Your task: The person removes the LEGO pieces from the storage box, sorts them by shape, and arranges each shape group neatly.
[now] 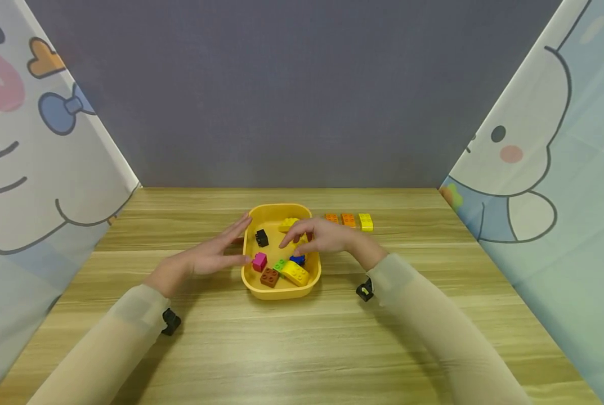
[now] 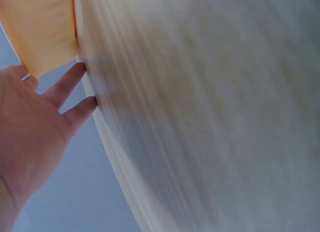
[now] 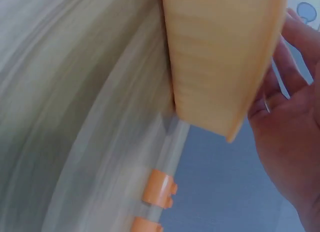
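A yellow plastic basin (image 1: 276,293) stands on the table with several toy building bricks inside. My left hand (image 1: 213,253) rests at its left rim, fingers spread and straight, thumb near a pink brick (image 1: 259,261). Over the right side reaches my right hand (image 1: 322,236), fingers loosely bent down into the basin with no brick visible between them. Below those fingers lie a blue brick (image 1: 298,260), a green brick (image 1: 279,265) and a curved yellow brick (image 1: 295,273). A black brick (image 1: 262,238) and a brown brick (image 1: 269,277) lie farther left. The right hand partly hides yellow bricks (image 1: 287,224) at the back.
Right of the basin, an orange brick (image 1: 331,217), a second orange brick (image 1: 348,219) and a yellow brick (image 1: 365,221) form a row on the wooden table (image 1: 261,349). A grey panel (image 1: 291,101) rises behind, with cartoon-printed cloths on both sides.
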Motion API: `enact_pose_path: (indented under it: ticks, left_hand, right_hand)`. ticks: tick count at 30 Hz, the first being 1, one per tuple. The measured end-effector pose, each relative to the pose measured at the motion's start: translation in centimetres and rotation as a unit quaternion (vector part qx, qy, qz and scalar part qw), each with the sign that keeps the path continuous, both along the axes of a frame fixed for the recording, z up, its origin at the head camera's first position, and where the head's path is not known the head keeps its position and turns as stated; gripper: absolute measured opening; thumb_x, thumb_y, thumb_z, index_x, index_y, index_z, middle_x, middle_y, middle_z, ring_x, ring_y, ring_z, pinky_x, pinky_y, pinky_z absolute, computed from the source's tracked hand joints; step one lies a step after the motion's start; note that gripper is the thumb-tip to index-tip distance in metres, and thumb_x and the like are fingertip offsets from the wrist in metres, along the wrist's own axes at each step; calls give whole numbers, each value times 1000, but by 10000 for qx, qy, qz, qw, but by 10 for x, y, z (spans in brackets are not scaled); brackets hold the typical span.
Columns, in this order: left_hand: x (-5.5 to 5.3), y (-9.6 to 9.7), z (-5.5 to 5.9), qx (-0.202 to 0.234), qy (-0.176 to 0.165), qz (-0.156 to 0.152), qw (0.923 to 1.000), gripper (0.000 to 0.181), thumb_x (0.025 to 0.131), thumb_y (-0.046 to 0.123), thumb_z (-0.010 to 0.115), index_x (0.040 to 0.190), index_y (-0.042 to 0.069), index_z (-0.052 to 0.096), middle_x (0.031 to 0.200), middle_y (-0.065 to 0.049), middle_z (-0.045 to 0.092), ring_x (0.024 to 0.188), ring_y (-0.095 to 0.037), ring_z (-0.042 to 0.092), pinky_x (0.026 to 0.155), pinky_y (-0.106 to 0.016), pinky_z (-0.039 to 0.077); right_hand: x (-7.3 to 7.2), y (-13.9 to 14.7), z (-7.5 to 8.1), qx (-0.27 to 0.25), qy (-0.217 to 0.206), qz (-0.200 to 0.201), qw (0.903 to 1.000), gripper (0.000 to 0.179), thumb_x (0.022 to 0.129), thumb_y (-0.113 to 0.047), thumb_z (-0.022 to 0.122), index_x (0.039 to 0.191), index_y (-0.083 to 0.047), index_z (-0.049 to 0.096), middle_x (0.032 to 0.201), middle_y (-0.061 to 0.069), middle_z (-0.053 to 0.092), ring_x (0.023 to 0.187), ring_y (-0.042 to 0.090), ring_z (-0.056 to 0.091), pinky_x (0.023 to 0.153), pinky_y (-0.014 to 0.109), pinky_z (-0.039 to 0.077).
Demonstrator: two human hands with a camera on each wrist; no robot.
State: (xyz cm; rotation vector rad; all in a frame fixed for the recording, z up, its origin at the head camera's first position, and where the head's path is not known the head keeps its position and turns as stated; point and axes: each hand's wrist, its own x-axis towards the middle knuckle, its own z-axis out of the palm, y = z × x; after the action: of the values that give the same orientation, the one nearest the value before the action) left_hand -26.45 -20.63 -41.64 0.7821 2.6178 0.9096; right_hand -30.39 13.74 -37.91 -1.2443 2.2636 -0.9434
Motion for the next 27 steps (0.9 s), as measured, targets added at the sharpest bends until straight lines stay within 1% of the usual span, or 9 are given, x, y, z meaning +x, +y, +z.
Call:
enact_pose_path:
  ticks: [4,8,11,13,16,19,22,25,27]
  left_hand:
    - [0,-1,0,26,-6,-16,10000,103,105,56,66,179,24,2,187,-6,-11,171,-48,-1,130,-80,11]
    - [0,0,0,69,-26,-10,10000,102,105,55,65,179,24,3,187,-7,-10,171,-47,-1,130,-80,11]
    - [0,-1,0,79,-27,-12,10000,102,105,56,65,179,23,3,187,-8,-10,171,-48,-1,130,-80,11]
    - [0,-2,-1,56,-31,1,10000,103,105,56,66,179,24,2,187,-8,-10,172,-47,-1,130,-80,11]
    - [0,-2,-1,44,-40,0,10000,104,105,55,67,179,25,1,187,-6,-11,172,-46,-1,129,-80,12]
    - [-1,-3,-2,44,-19,13,10000,104,104,55,67,179,25,0,187,-4,-12,172,-46,-1,129,-81,12]
    - [0,-3,-2,82,-10,27,10000,105,104,54,68,179,24,1,187,-5,-11,172,-46,-1,130,-80,12]
    - [0,-2,-1,121,-14,27,9999,104,104,54,68,179,23,2,187,-7,-9,172,-46,-1,130,-80,11]
    - [0,-2,-1,132,-17,24,9999,104,104,54,68,179,22,3,187,-7,-9,172,-46,-1,131,-79,11]
  right_hand:
    - [-3,-8,-4,478,-219,149,9985,32,102,-15,79,134,-16,79,140,-3,75,131,24,65,118,45,52]
    - [-3,-12,-4,912,-272,318,9950,38,99,-16,83,136,-25,79,144,-9,72,139,21,61,125,46,47]
    - [-1,-15,-3,1361,-31,369,9900,41,97,-22,85,135,-36,78,147,-16,69,145,20,54,131,49,36]
    - [0,-16,-4,1610,201,337,9862,40,97,-28,86,134,-42,78,146,-20,68,146,21,52,133,52,29]
    - [3,-17,-7,1747,492,301,9829,37,100,-36,82,136,-43,76,147,-19,68,148,22,49,133,57,20]
    - [5,-17,-10,1654,796,277,9826,38,104,-41,77,142,-37,74,147,-17,70,149,22,51,134,58,20]
    - [7,-18,-14,1532,1101,213,9818,42,105,-46,74,145,-33,72,142,-14,73,142,20,57,131,57,26]
    - [10,-17,-17,1433,1228,81,9820,47,102,-48,78,145,-33,72,139,-12,74,140,19,58,128,53,31]
    - [11,-16,-18,1433,1263,17,9816,52,97,-50,83,145,-35,71,140,-11,74,146,21,54,129,52,31]
